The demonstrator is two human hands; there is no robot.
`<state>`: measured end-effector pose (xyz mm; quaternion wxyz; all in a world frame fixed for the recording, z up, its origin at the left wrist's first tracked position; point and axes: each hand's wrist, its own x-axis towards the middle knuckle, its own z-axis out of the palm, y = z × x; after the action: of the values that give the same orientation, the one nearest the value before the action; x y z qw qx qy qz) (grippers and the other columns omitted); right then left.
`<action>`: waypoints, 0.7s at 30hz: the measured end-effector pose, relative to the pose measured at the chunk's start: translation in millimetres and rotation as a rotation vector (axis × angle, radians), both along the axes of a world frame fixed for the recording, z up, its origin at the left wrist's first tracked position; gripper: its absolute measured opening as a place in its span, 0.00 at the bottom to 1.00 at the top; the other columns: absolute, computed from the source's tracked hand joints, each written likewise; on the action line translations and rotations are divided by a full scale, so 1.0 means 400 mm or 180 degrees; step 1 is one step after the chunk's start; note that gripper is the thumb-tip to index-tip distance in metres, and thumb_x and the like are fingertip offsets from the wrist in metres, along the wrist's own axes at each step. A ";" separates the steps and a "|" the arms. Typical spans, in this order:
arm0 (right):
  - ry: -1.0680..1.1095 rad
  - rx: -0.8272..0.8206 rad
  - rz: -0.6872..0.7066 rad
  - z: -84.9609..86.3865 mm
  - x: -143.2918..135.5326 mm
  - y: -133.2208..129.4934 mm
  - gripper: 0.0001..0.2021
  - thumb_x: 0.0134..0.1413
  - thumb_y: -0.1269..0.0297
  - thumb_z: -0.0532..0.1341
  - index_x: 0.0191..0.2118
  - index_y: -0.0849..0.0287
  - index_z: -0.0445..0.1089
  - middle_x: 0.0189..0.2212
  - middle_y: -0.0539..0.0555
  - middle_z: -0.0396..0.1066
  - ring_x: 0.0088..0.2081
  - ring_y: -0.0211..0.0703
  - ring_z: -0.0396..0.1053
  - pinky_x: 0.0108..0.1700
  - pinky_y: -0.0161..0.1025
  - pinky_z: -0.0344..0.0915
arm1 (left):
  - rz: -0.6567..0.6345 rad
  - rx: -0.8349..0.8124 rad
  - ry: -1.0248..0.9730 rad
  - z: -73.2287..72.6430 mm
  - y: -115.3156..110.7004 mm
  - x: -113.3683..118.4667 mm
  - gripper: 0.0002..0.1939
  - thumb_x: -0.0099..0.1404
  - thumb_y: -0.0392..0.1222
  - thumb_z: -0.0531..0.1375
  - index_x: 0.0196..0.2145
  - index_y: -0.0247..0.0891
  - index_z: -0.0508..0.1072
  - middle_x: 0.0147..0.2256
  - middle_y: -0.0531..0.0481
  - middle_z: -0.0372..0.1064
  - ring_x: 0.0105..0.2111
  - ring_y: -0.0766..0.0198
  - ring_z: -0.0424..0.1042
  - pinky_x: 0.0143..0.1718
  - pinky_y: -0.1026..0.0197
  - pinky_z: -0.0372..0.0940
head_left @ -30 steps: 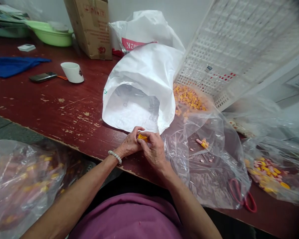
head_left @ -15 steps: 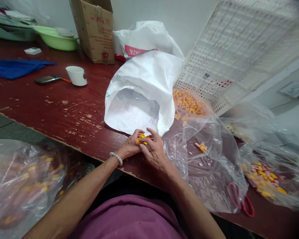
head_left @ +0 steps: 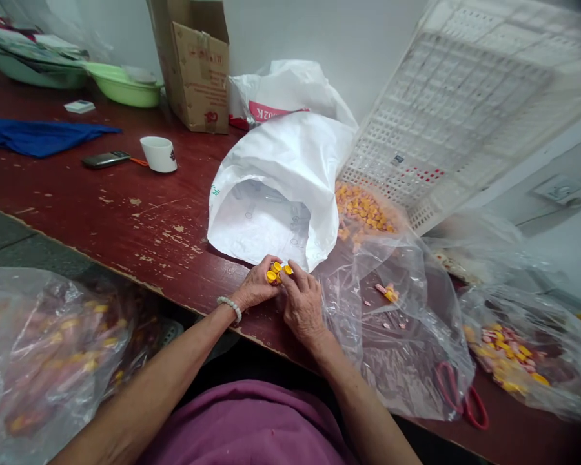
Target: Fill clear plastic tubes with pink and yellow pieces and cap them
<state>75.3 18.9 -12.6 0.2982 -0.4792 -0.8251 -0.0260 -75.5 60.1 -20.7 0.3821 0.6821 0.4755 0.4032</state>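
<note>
1. Surface (head_left: pixel 150 200): white sack (head_left: pixel 290 152); beside it, a yellow-and-pink heap (head_left: pixel 365 210), whether finished or waiting we cannot tell.
2. Left hand (head_left: pixel 258 285): our grip encloses yellow-ended pieces (head_left: pixel 271 276) before the sack, not yet set down.
3. Right hand (head_left: pixel 304 307): fingertips touch them; pinch uncertain.
4. Yellow-ended pieces: round ends up; long axis hidden.

On my feed I see a white cup (head_left: pixel 159 155) beside a dark handheld device (head_left: pixel 106 159), a blue cloth (head_left: pixel 43 137) farther left, and an open cardboard box (head_left: pixel 201 90) standing beside a light green basin (head_left: pixel 124 93).
</note>
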 end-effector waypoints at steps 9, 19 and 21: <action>0.1418 -0.0331 -0.0025 0.004 0.060 0.034 0.23 0.50 0.75 0.50 0.53 0.59 0.62 0.45 0.59 0.68 0.41 0.42 0.69 0.44 0.45 0.68 | 0.0678 0.0133 -0.0597 0.058 -0.101 -0.083 0.22 0.47 0.34 0.61 0.42 0.37 0.65 0.33 0.51 0.70 0.31 0.64 0.71 0.32 0.62 0.66; 0.0911 -0.0488 -0.0180 0.090 -0.038 0.339 0.14 0.41 0.73 0.53 0.36 0.64 0.70 0.35 0.64 0.71 0.41 0.53 0.69 0.46 0.55 0.64 | 0.4169 0.0371 0.0226 0.190 -0.429 -0.660 0.29 0.39 0.34 0.65 0.41 0.42 0.65 0.30 0.58 0.70 0.30 0.66 0.70 0.36 0.58 0.68; 0.0964 -0.0575 -0.0214 0.105 -0.046 0.383 0.09 0.41 0.67 0.56 0.31 0.63 0.69 0.33 0.66 0.70 0.42 0.59 0.68 0.45 0.61 0.62 | 0.4504 -0.0183 0.0379 0.155 -0.491 -0.744 0.24 0.39 0.33 0.64 0.38 0.38 0.65 0.29 0.57 0.69 0.28 0.68 0.67 0.33 0.63 0.66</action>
<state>56.9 172.1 29.6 0.3738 -0.5298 -0.7532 0.1107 -373.1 -136.2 41.2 0.0197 0.2202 0.8350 0.5039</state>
